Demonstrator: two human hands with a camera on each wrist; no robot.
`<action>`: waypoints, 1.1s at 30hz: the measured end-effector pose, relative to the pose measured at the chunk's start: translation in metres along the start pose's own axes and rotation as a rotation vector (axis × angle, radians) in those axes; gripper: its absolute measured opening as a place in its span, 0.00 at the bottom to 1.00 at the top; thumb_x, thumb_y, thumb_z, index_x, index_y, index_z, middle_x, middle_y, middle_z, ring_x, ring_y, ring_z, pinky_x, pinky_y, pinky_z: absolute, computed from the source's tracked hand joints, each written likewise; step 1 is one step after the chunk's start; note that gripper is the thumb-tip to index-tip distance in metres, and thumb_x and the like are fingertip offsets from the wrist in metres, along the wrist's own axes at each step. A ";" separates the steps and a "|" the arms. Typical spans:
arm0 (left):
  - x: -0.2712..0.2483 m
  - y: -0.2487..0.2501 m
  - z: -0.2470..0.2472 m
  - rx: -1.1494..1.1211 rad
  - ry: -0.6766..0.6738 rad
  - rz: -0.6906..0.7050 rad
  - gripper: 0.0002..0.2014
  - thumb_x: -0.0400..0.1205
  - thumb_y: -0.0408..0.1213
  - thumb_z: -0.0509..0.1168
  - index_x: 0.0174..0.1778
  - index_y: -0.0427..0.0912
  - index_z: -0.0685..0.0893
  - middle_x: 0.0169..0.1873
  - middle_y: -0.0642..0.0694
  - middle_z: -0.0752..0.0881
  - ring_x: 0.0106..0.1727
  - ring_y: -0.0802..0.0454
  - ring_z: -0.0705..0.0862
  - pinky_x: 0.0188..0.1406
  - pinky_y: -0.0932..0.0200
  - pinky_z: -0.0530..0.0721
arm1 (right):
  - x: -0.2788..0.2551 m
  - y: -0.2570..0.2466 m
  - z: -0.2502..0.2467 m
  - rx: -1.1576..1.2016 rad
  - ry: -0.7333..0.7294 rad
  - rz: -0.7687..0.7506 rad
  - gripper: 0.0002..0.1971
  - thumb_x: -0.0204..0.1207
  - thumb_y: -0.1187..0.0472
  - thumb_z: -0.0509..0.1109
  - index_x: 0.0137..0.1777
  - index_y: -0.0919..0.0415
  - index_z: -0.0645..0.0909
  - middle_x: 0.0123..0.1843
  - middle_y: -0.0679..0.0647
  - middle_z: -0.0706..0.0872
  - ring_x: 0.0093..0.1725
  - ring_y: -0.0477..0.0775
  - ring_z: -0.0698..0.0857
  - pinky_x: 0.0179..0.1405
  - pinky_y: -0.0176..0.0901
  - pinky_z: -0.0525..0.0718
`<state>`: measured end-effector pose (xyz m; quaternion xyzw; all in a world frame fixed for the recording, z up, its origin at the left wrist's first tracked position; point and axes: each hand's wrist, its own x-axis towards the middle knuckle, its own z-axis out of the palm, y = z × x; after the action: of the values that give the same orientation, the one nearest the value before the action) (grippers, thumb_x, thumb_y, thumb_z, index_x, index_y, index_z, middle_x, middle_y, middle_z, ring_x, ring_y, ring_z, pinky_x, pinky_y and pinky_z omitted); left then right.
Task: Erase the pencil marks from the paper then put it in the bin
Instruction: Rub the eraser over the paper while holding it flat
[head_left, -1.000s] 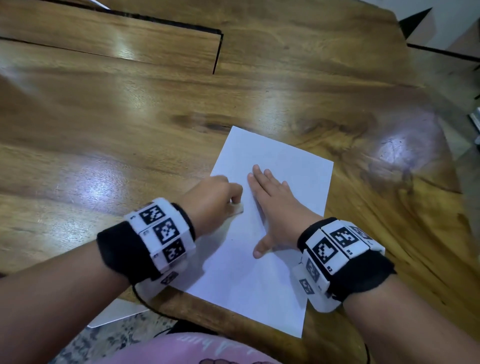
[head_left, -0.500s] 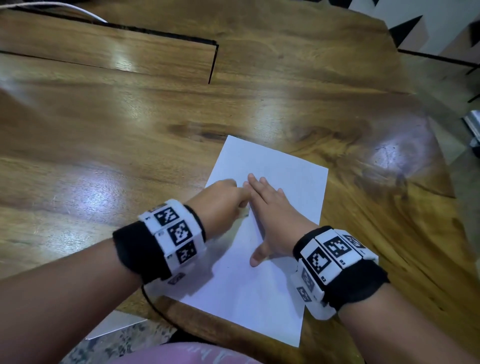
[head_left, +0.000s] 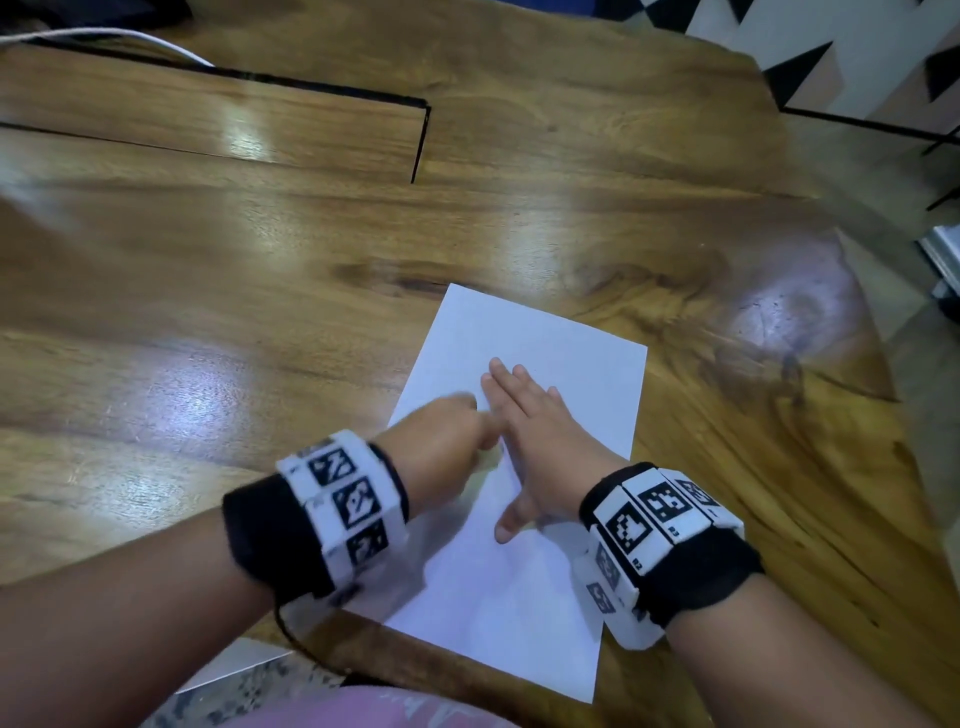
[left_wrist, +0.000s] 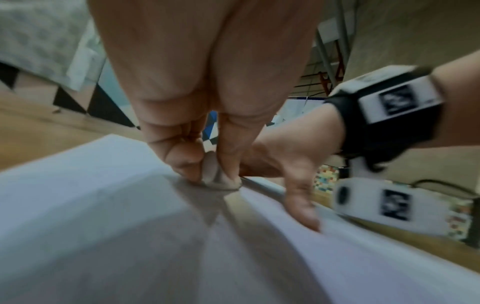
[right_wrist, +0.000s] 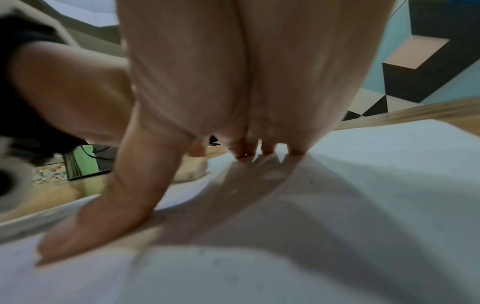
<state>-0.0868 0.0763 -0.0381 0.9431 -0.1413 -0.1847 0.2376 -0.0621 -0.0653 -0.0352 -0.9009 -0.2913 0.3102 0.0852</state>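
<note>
White rectangular paper sheet (head_left: 524, 467): flat on brown wooden table (head_left: 260, 291), under both hands. Right hand (head_left: 540, 441): spread, pressing. Left hand (left_wrist: 205, 131): pinching small pale eraser (left_wrist: 217, 174) beside it. Risk: hard rubbing may crease paper.

My right hand (head_left: 540, 431) lies flat, fingers straight, on the white paper (head_left: 566, 364), which rests on the wooden surface (head_left: 208, 291). Just beside it, my left hand (head_left: 441, 441) is curled, its fingertips touching the sheet's left edge; what they pinch is blurred.
</note>
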 end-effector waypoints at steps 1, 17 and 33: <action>-0.014 0.004 0.007 0.000 -0.021 0.055 0.04 0.77 0.32 0.58 0.42 0.43 0.78 0.32 0.52 0.68 0.36 0.51 0.74 0.34 0.60 0.69 | 0.000 0.000 0.000 -0.002 -0.003 -0.001 0.73 0.54 0.47 0.86 0.83 0.60 0.31 0.83 0.50 0.27 0.82 0.50 0.29 0.79 0.48 0.32; -0.039 0.013 0.017 0.003 -0.096 0.107 0.07 0.76 0.39 0.55 0.31 0.48 0.69 0.33 0.50 0.69 0.36 0.48 0.73 0.28 0.65 0.63 | 0.001 0.004 0.004 0.001 -0.005 -0.016 0.73 0.55 0.46 0.86 0.83 0.60 0.29 0.83 0.50 0.25 0.81 0.48 0.27 0.78 0.46 0.29; 0.018 0.024 -0.022 0.052 -0.029 0.003 0.06 0.75 0.36 0.64 0.44 0.41 0.84 0.29 0.55 0.73 0.39 0.54 0.73 0.29 0.63 0.62 | -0.023 0.023 0.003 0.000 0.002 0.132 0.73 0.56 0.42 0.84 0.82 0.58 0.26 0.81 0.48 0.23 0.80 0.49 0.26 0.81 0.48 0.33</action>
<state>-0.0658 0.0583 -0.0134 0.9459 -0.1510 -0.1943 0.2113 -0.0682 -0.0973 -0.0337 -0.9185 -0.2313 0.3141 0.0648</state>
